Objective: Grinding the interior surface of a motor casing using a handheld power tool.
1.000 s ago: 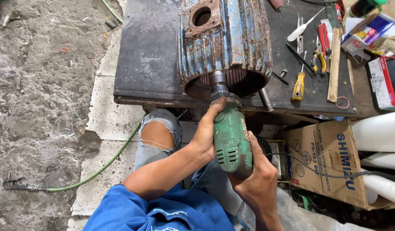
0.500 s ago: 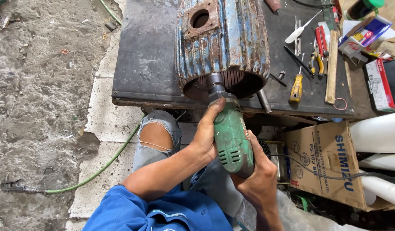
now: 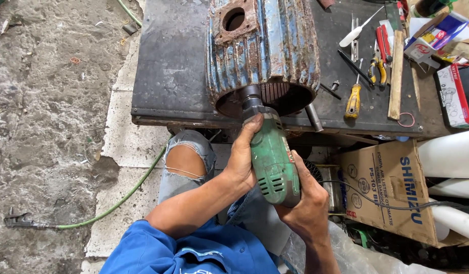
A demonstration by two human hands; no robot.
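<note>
A green power grinder (image 3: pixel 272 162) points its dark head into the open end of a rusty blue ribbed motor housing (image 3: pixel 262 50) lying on a dark metal workbench (image 3: pixel 168 76). My left hand (image 3: pixel 242 160) grips the front of the grinder near its head. My right hand (image 3: pixel 308 203) wraps around the rear of the grinder body. My knee shows through torn jeans (image 3: pixel 186 160) below the bench edge.
A yellow-handled screwdriver (image 3: pixel 353 99), pliers (image 3: pixel 379 66), a wooden stick (image 3: pixel 395 76) and small boxes (image 3: pixel 437 33) lie on the bench's right side. A cardboard box (image 3: pixel 391 193) and white pipes (image 3: pixel 447 157) stand lower right. A green hose (image 3: pixel 107 208) runs across the concrete floor on the left.
The view has shifted slightly; both hands keep the same grip on the grinder, whose head stays at the housing's open end.
</note>
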